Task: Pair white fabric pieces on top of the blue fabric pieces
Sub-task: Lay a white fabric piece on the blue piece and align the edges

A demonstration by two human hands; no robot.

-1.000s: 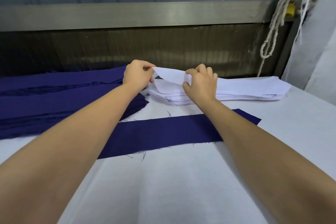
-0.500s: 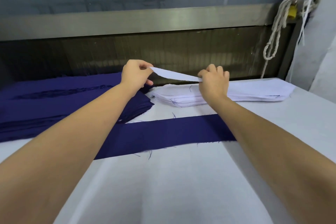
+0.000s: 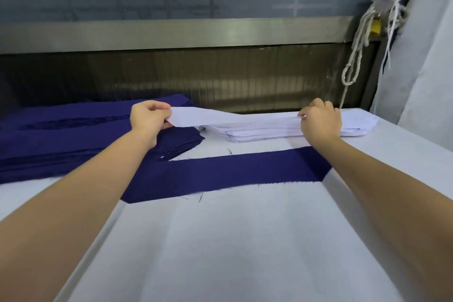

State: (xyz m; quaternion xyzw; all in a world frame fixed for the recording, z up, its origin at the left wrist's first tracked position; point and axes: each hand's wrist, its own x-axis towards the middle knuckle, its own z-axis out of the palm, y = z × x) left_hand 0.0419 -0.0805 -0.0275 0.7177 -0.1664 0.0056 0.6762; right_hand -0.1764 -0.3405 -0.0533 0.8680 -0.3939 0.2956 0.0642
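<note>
A single white fabric strip point(image 3: 220, 117) is stretched between my hands just above the stack of white pieces point(image 3: 269, 131) at the back of the table. My left hand point(image 3: 149, 120) pinches its left end, held over the edge of the blue stack. My right hand point(image 3: 321, 120) pinches the strip further right, over the white stack. One blue fabric strip point(image 3: 232, 171) lies flat on the white table in front of the stacks, partly under both forearms. A thick stack of blue pieces point(image 3: 73, 140) fills the back left.
The white table surface point(image 3: 220, 240) stretches toward me. A metal rail and dark panel point(image 3: 196, 34) run along the table's far edge. Knotted white cords point(image 3: 355, 61) hang at the back right beside a pale wall point(image 3: 429, 68).
My hands have moved apart along the white strip, the right one sliding to the right. The strip's left end has come further off the white stack.
</note>
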